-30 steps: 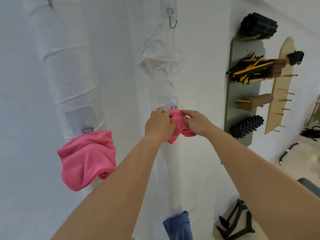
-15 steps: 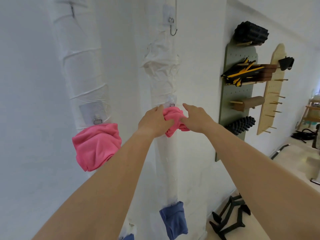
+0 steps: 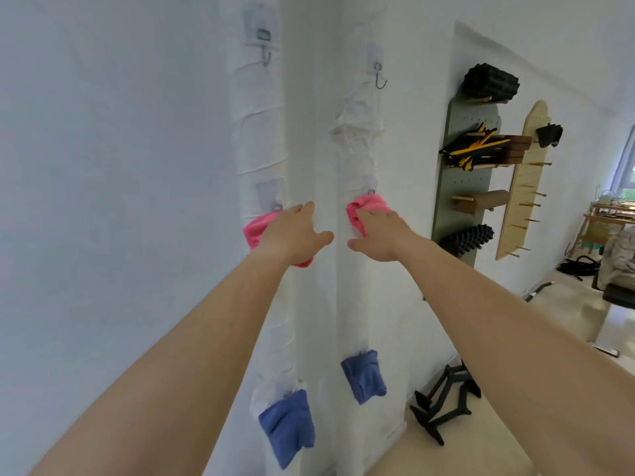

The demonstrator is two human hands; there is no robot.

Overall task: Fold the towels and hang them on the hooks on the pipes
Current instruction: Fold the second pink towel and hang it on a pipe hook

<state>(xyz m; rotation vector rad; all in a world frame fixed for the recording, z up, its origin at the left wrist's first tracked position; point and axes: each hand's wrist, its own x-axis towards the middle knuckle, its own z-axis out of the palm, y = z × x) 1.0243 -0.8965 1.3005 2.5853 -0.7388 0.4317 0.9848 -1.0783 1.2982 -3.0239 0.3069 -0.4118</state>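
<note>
The left hand (image 3: 292,233), fingers spread and holding nothing, hangs in front of the left pink towel (image 3: 256,231) at nine o'clock of centre. At three o'clock of it, the right hand (image 3: 378,231) lies loosely open with its fingertips on the right pink towel (image 3: 366,207), bunched just under its hook (image 3: 371,192). That bunch may be barely caught; a dragging finger could pull it off. Half a second ago both hands pinched this towel; now the left has let go.
</note>
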